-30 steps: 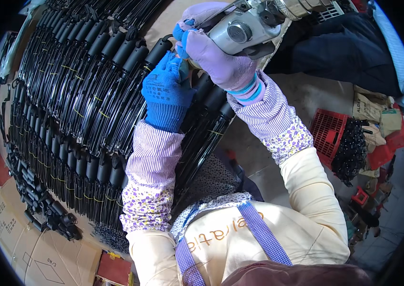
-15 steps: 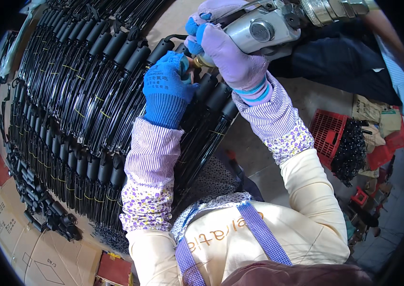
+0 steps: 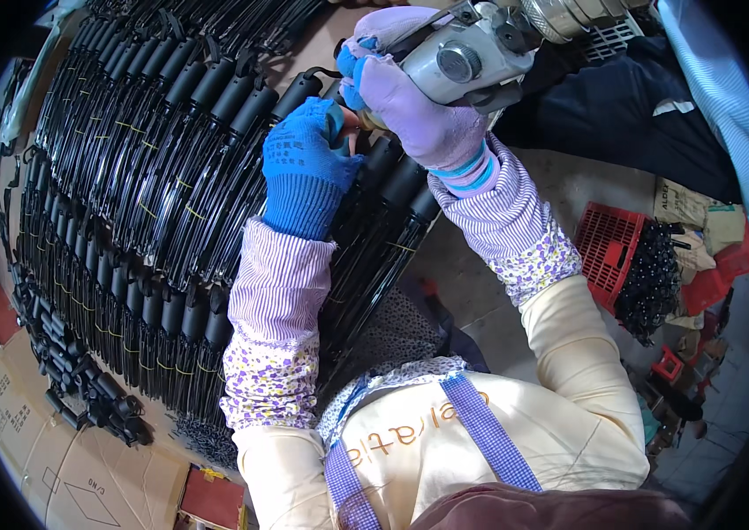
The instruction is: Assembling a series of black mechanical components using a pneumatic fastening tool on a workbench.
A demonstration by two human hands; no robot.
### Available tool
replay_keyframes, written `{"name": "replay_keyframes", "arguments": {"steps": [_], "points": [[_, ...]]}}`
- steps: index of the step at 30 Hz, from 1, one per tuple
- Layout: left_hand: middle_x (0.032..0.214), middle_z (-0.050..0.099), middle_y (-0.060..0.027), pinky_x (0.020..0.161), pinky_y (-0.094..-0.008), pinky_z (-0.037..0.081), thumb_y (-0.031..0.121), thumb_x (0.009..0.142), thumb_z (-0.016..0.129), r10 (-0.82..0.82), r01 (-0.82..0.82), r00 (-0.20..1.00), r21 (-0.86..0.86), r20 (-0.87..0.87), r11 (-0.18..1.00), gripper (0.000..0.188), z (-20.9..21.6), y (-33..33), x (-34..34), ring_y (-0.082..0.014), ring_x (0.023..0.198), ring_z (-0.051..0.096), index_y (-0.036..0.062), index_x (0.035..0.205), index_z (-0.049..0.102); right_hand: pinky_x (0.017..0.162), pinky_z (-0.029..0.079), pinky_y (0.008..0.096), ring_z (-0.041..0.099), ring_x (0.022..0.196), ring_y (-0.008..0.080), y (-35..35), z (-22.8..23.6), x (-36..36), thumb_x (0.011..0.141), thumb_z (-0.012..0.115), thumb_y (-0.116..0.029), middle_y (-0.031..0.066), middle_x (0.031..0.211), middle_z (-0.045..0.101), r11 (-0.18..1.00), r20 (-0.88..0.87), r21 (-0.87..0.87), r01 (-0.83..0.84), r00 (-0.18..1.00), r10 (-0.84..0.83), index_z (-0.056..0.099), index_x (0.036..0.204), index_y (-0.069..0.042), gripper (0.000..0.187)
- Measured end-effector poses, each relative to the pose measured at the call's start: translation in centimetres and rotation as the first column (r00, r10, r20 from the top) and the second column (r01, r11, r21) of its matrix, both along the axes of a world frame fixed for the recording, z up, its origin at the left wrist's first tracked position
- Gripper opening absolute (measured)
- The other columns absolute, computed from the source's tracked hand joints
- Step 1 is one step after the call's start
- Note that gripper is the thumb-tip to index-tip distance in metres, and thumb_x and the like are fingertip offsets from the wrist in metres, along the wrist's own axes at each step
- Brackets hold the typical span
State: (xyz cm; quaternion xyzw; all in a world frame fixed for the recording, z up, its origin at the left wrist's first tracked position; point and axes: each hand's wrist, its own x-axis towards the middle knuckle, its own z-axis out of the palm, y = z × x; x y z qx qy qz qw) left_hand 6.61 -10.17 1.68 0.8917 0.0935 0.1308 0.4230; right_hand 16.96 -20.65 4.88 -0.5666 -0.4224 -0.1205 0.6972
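My left hand [image 3: 302,157], in a blue knit glove, is closed beside the upper handles of a row of black umbrella frames [image 3: 189,190]. What its fingers hold is hidden. My right hand [image 3: 419,119], in a lilac glove with blue fingertips, grips a grey metal power tool [image 3: 480,75] with a round knob on its side and a ribbed brass-coloured fitting at its back end. The tool's front end points toward my left hand, close to its thumb; its tip is hidden behind my gloves. Black cylindrical handles [image 3: 405,181] lie just below, between my wrists.
More bundled frames [image 3: 118,287] with thin yellow ties fill the left. Loose black handles [image 3: 96,389] and cardboard [image 3: 48,442] lie lower left. To the right stands a red crate [image 3: 609,252] beside a heap of small black parts [image 3: 653,283]. Dark cloth [image 3: 622,124] lies upper right.
The tool and my right hand have shifted a little to the left. My left hand has barely moved. At the upper right, light blue striped cloth has come further into view.
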Motion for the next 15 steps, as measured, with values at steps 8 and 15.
{"name": "replay_keyframes", "arguments": {"steps": [8,15], "points": [[0.081,0.067,-0.0096,0.063,-0.0251,0.052,-0.003,0.074,0.067,0.124,-0.133,0.991,-0.48,-0.051,0.867,0.013,-0.3,0.4,-1.9,-0.0164,0.068,0.065,0.0016,0.086,0.068,0.064,0.056,0.025,0.067,0.07,0.0164,-0.2,0.1,-0.8,0.073,0.072,-0.007,0.0042,0.085,0.071,0.985,0.005,-0.17,0.011,1.0,-0.01,0.068,0.094,-0.006,0.021],[0.078,0.067,-0.0111,0.061,-0.0222,0.052,0.0,0.079,0.067,0.191,-0.229,0.973,-0.567,-0.127,0.791,0.006,-0.1,-0.2,-2.4,-0.0151,0.068,0.067,-0.0015,0.085,0.067,0.063,0.056,0.0263,0.068,0.071,0.0157,0.7,0.3,-0.3,0.073,0.074,-0.008,0.0042,0.086,0.071,0.995,0.114,-0.073,-0.061,0.991,0.069,0.068,0.095,-0.005,0.023]]}}
